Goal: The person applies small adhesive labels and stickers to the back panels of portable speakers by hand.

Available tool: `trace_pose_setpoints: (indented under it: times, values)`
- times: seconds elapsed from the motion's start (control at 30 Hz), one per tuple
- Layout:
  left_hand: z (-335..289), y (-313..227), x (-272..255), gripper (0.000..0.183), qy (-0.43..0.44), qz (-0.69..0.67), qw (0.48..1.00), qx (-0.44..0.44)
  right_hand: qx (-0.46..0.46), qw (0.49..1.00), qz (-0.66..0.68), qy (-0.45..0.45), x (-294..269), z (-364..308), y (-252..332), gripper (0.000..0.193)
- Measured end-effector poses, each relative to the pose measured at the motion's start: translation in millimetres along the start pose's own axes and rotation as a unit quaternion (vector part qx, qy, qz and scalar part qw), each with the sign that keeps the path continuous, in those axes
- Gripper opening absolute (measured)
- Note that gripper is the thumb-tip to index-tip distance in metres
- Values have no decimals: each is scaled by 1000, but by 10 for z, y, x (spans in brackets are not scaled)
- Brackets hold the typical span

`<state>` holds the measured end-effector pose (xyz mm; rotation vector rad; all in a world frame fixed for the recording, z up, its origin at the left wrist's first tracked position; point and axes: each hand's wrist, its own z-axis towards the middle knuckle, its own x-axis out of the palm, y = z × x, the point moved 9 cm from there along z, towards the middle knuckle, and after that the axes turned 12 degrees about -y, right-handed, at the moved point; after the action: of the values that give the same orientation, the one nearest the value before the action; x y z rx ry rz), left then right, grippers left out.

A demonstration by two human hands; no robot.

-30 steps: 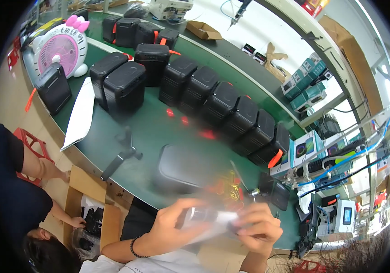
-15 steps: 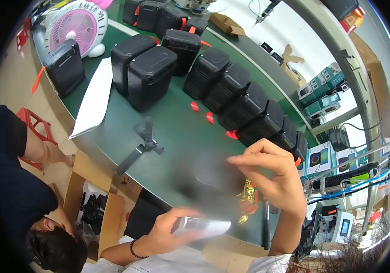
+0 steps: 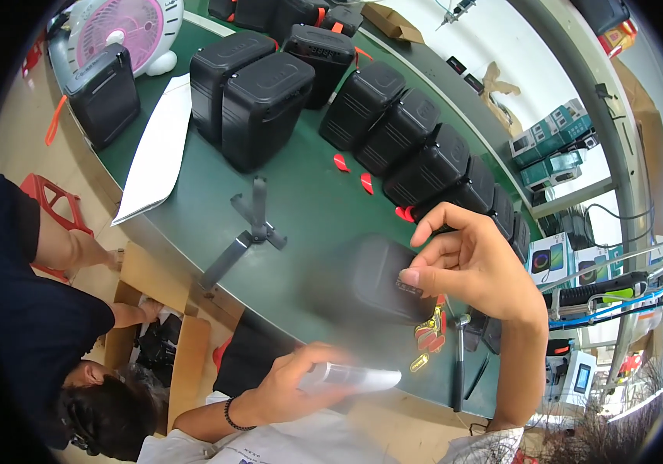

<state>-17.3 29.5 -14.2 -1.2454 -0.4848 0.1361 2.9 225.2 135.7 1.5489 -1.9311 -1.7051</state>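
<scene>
My left hand (image 3: 293,387), with a dark bead bracelet at the wrist, grips a white, partly see-through rolled or folded piece (image 3: 366,379) by its left end; blur hides its exact kind. My right hand (image 3: 474,267) is curled at the end of a black speaker-like box (image 3: 374,271) on the table. Its thumb and middle finger come together over the box's small port panel, while the index finger is raised apart. Anything between those fingertips is too small to make out. Blur smears the box's left side.
Rows of similar black boxes (image 3: 424,166) line the green table (image 3: 215,201). A black folding stand (image 3: 254,232), white sheet (image 3: 157,155), red pieces (image 3: 368,183), red-and-gold tags (image 3: 428,336) and a hammer-like tool (image 3: 459,363) lie around. At left, a person (image 3: 49,286) reaches into a carton (image 3: 188,363).
My right hand has shifted slightly right, its index finger lifting and its thumb now at the box's panel. The left hand still grips the white piece. The other person's arm has reached into the carton.
</scene>
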Motion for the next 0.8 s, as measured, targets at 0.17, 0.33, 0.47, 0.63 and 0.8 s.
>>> trace_pose_setpoints:
  times: [0.17,0.33,0.47,0.63,0.8]
  values:
    - [24,-109,13,49,14,4,999,33,28,999,-32,3,41,60,31,30]
    - [45,-183,-35,48,5,24,998,63,18,999,-52,3,68,56,57,31]
    - [35,-191,-63,48,1,25,997,68,-2,997,-80,-14,74,13,80,32]
    - [30,-182,-60,48,-2,25,998,66,-13,996,-79,-29,53,-2,70,32]
    - [22,-183,-60,49,-3,34,998,62,-40,994,-89,-47,31,-9,78,33]
